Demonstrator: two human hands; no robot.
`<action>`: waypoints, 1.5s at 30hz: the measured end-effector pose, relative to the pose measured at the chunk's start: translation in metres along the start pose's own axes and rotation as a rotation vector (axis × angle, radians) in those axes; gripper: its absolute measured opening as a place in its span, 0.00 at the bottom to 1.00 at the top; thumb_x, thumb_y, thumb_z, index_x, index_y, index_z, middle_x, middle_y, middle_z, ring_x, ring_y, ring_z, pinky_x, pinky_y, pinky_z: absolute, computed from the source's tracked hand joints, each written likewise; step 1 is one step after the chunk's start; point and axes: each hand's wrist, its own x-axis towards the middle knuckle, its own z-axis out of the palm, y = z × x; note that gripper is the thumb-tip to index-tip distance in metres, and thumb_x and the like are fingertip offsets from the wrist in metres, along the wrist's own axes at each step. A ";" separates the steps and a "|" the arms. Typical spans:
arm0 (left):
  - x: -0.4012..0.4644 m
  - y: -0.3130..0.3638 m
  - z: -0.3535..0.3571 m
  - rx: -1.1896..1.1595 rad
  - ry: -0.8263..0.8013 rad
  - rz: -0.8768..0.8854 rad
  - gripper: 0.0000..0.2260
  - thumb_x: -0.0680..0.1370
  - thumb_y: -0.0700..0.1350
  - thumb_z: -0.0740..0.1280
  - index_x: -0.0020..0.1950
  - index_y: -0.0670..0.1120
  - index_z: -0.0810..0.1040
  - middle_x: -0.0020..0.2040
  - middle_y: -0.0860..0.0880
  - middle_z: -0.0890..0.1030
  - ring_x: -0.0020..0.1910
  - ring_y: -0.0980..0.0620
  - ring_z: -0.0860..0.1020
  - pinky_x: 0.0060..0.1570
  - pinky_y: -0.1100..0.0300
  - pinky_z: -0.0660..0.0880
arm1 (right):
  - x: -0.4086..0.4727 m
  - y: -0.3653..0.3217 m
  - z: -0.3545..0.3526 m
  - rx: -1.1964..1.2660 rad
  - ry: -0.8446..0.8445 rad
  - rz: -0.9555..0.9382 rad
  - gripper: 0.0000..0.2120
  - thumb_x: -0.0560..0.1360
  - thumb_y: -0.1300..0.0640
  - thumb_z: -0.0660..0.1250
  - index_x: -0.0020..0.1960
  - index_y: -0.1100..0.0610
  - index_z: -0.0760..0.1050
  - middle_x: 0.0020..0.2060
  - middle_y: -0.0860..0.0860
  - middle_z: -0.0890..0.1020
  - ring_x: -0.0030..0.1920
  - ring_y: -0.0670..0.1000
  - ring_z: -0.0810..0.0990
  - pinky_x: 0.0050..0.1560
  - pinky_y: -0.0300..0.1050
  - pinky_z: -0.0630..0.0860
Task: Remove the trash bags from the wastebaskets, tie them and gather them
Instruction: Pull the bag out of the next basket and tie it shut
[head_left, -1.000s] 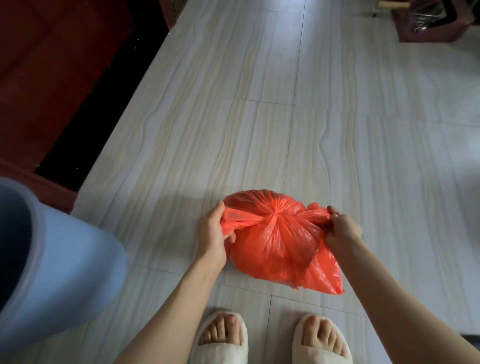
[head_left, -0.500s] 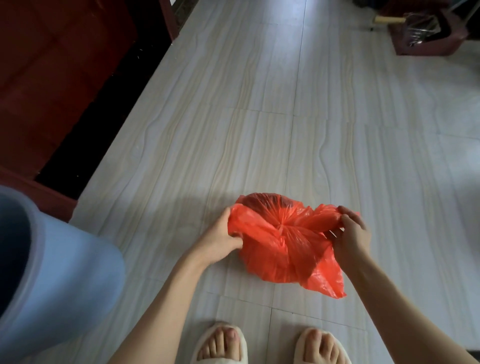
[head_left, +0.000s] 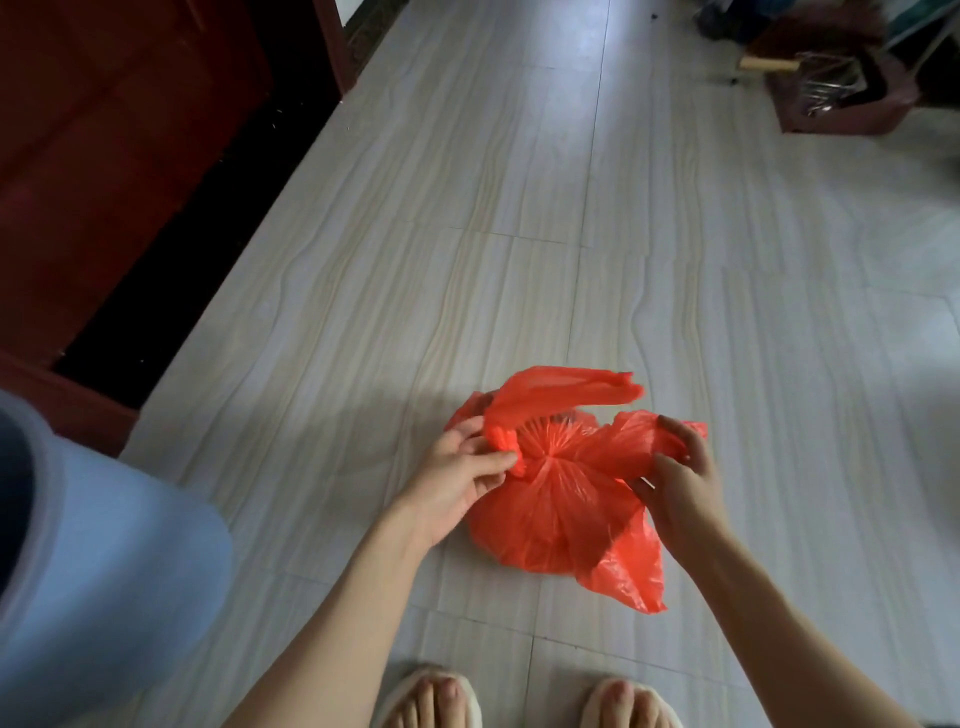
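A red plastic trash bag (head_left: 556, 514) lies on the pale tiled floor in front of my feet, its top gathered to a puckered centre. My left hand (head_left: 457, 480) pinches the left ear of the bag, whose loose end arcs up and to the right. My right hand (head_left: 680, 473) grips the right ear of the bag between thumb and fingers. A light blue wastebasket (head_left: 93, 561) stands at the lower left, its inside dark and mostly out of frame.
A dark red wooden door and frame (head_left: 104, 182) run along the left with a black gap beneath. A dark red bin with metal utensils (head_left: 836, 93) sits at the far right. My two slippered feet (head_left: 524, 701) are at the bottom edge.
Both hands have moved inward toward the bag's centre. The left ear has been swung up and over to the right, and the camera has tilted up a little.
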 end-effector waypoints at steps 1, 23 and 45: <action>0.003 -0.005 0.005 0.272 0.082 0.080 0.10 0.71 0.31 0.68 0.43 0.46 0.75 0.37 0.48 0.81 0.36 0.54 0.79 0.34 0.66 0.74 | -0.002 0.000 0.002 0.019 -0.016 0.012 0.25 0.72 0.75 0.49 0.48 0.48 0.72 0.46 0.54 0.77 0.40 0.53 0.78 0.32 0.41 0.79; -0.004 -0.011 0.055 1.571 -0.009 0.168 0.44 0.69 0.67 0.62 0.76 0.49 0.45 0.66 0.39 0.65 0.69 0.40 0.63 0.66 0.42 0.60 | -0.004 -0.032 -0.002 0.067 -0.401 -0.109 0.05 0.56 0.58 0.66 0.24 0.52 0.72 0.24 0.45 0.74 0.29 0.44 0.73 0.38 0.41 0.66; -0.009 0.005 0.007 0.533 -0.274 -0.006 0.12 0.80 0.45 0.58 0.60 0.46 0.77 0.19 0.54 0.73 0.21 0.60 0.70 0.25 0.68 0.66 | 0.009 -0.025 -0.005 -0.844 -0.115 -0.277 0.14 0.74 0.70 0.56 0.48 0.59 0.78 0.29 0.53 0.75 0.18 0.42 0.70 0.23 0.34 0.66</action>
